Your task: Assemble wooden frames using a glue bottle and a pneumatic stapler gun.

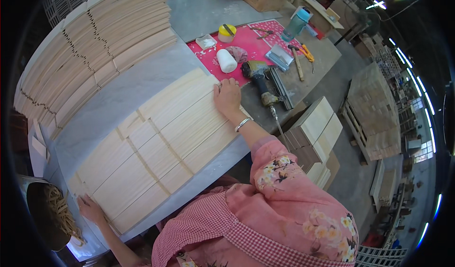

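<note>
Wooden panel [154, 141]: pale slats edge to edge, flat on the grey surface [125, 84], between the two hands.
Left hand [91, 210]: touching the panel's corner at 7 o'clock; cannot tell whether it grips.
Right hand [228, 97]: fingers bent at the panel's 2 o'clock end; grip or mere rest, cannot tell.
Nail gun [259, 79]: lying near the right hand, toward 2 o'clock.
White bottle [226, 61]: tipped over at 12 o'clock from that hand.
Slat stacks [102, 42]: 11 o'clock from the panel.
</note>
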Motion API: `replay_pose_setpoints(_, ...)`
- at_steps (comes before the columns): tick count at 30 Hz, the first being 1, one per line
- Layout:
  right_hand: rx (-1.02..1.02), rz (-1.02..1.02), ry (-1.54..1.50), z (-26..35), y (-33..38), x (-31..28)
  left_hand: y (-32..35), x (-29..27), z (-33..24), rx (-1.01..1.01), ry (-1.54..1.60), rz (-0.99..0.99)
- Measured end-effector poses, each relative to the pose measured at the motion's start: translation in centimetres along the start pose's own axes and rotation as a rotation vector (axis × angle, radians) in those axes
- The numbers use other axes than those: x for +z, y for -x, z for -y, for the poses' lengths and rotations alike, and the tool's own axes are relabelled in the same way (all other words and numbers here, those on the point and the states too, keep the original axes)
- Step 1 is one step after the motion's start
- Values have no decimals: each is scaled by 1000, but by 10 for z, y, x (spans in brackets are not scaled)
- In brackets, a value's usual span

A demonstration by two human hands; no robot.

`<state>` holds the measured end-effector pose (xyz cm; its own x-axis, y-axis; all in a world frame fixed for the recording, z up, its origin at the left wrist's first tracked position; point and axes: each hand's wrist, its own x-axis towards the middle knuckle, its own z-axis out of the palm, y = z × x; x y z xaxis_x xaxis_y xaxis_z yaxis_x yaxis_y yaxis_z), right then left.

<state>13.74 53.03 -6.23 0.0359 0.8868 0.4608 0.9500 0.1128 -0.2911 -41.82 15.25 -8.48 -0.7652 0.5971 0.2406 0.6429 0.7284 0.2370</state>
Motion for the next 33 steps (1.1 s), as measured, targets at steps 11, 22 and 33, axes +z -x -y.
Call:
replay_pose_setpoints(11,-77,135,-24,13,-33,36,-51,44,40,-2,-163,-24)
replay_pose_setpoints(22,-150,32,-67,8,-28,41,-32,17,-11,44,-109,-132)
replay_pose_setpoints(33,-5,-15,-78,24,-26,37,-32,16,1,92,-38,-68)
